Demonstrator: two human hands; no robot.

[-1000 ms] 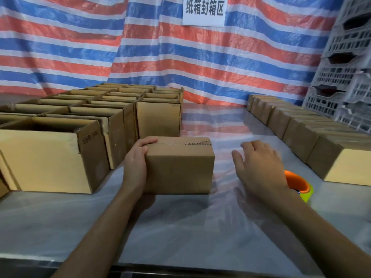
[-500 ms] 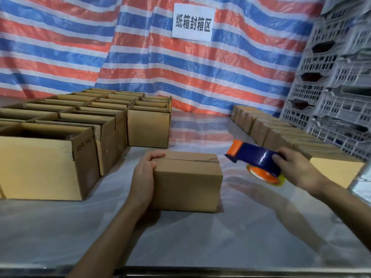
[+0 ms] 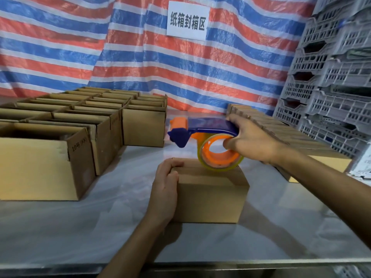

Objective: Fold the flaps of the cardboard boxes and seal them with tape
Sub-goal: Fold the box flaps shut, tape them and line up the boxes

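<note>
Your left hand (image 3: 164, 189) lies flat against the left end of the small closed cardboard box (image 3: 210, 195) at lower centre of the frame; fingers curl over its top left edge, thumb on the near face; the hand is pressed on the box, not wrapped round it. The box sits on the grey table (image 3: 100, 227), flaps down, the seam running left to right across the top.

Your right hand (image 3: 253, 141) at centre right is closed round the tape dispenser (image 3: 200, 133); palm over the blue handle, one fingertip hooked inside the orange core of the tape roll (image 3: 219, 154). The dispenser is held level, its blue and orange head pointing to the left of the frame; the bottom of the roll is at the box's top rear edge, and whether it touches cannot be told.

Open boxes (image 3: 66, 125) stand in rows at centre left, flaps up; one side is marked "10号". Closed boxes (image 3: 281, 135) run in a line at centre right, behind your right wrist. Grey plastic crates (image 3: 337, 77) are stacked at the right edge. A striped tarpaulin (image 3: 100, 47) fills the top, with a white sign (image 3: 187, 21) at top centre.
</note>
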